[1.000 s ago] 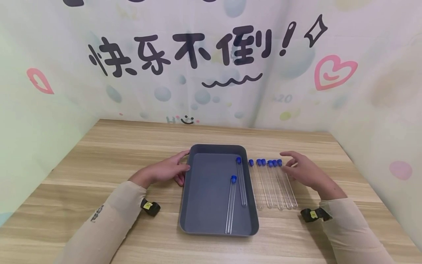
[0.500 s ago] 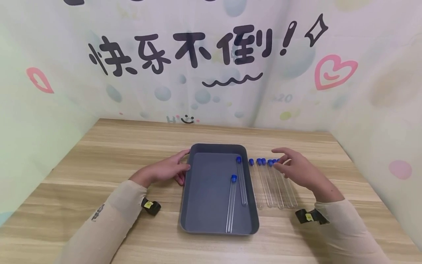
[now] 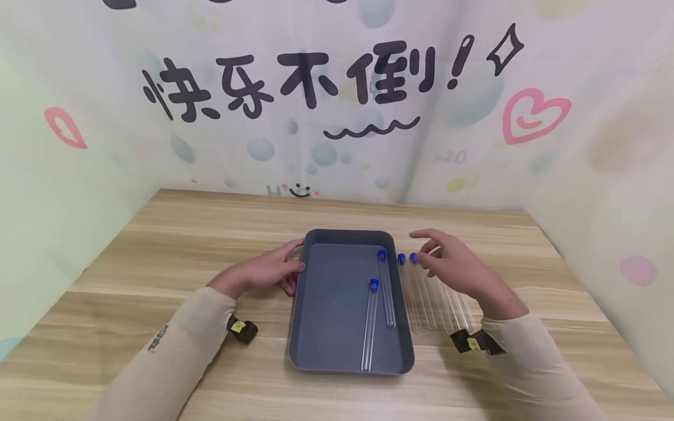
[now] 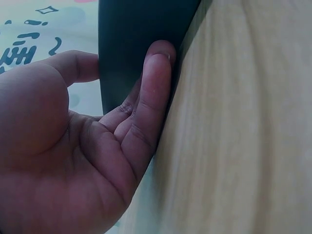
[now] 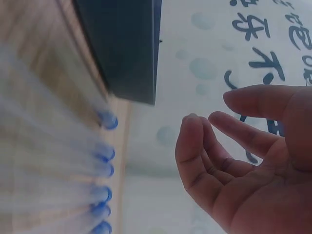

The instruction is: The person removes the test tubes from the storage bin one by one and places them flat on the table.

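A dark grey tray (image 3: 329,316) lies on the table in the head view. Two clear test tubes with blue caps rest in its right half, one test tube (image 3: 370,324) nearer than the other (image 3: 388,292). At the tray's left wall my left hand (image 3: 263,270) grips the side, thumb at the rim and fingers against the outer wall (image 4: 124,53). My right hand (image 3: 458,266) hovers over several more capped test tubes (image 3: 423,304) right of the tray, holding nothing, fingers loosely bent. It hides some blue caps in the head view; the right wrist view shows the caps (image 5: 102,194) in a row.
The wooden table (image 3: 210,222) meets a printed cloth backdrop (image 3: 337,158) at its far edge. Similar cloth stands at the left and right. A black strap device (image 3: 474,341) hangs at the right wrist, another strap device (image 3: 242,329) at the left.
My right hand has moved left above the row of test tubes, from its right end toward the tray, and now covers several caps. My left hand and the tray stay put.
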Demonstrator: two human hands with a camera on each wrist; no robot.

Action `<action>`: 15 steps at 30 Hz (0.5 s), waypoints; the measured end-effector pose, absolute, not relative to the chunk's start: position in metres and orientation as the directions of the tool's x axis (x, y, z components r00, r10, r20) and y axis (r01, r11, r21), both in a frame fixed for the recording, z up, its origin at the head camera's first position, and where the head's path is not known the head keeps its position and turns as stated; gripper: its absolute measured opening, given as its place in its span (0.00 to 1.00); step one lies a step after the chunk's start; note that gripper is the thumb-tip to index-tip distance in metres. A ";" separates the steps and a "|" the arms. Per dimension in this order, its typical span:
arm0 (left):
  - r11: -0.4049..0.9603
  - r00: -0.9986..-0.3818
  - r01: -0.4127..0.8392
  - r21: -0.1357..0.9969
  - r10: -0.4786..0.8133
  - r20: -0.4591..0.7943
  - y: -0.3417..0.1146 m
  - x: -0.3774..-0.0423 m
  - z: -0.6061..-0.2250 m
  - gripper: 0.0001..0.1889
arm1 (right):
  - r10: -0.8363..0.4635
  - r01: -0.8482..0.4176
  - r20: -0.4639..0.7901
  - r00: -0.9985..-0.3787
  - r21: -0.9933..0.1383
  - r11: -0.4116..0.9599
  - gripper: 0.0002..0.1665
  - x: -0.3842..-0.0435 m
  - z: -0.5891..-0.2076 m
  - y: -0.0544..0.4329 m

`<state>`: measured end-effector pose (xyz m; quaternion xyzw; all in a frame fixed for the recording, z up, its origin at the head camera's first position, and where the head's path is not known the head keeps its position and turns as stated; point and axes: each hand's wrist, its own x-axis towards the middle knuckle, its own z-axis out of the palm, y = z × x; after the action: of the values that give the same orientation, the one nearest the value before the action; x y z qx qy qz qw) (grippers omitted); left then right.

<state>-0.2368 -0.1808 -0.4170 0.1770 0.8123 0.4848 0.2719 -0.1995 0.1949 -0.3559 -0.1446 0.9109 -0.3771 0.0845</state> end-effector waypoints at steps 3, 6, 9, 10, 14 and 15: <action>0.467 -0.791 0.025 0.884 0.550 -0.268 -0.181 -0.236 -0.416 0.35 | -0.343 -0.210 -0.045 -0.938 -0.714 0.668 0.28 -0.200 -0.354 0.186; 0.470 -0.793 0.026 0.883 0.548 -0.268 -0.181 -0.236 -0.417 0.36 | -0.347 -0.212 -0.042 -0.937 -0.720 0.661 0.28 -0.200 -0.351 0.177; 0.464 -0.792 0.026 0.885 0.550 -0.265 -0.181 -0.237 -0.417 0.36 | -0.357 -0.217 -0.040 -0.933 -0.730 0.648 0.27 -0.200 -0.348 0.166; 0.462 -0.791 0.025 0.887 0.552 -0.265 -0.181 -0.237 -0.418 0.36 | -0.361 -0.219 -0.038 -0.932 -0.734 0.643 0.27 -0.199 -0.347 0.163; 0.458 -0.787 0.026 0.889 0.557 -0.264 -0.182 -0.238 -0.419 0.35 | -0.381 -0.231 -0.029 -0.924 -0.752 0.618 0.26 -0.200 -0.344 0.150; 0.458 -0.787 0.026 0.888 0.558 -0.265 -0.182 -0.238 -0.419 0.35 | -0.383 -0.230 -0.029 -0.923 -0.757 0.612 0.26 -0.200 -0.344 0.147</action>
<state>-0.2383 -0.1820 -0.4190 0.1802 0.8093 0.4882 0.2724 -0.2000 0.1467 -0.3437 -0.1715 0.8928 -0.4056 0.0943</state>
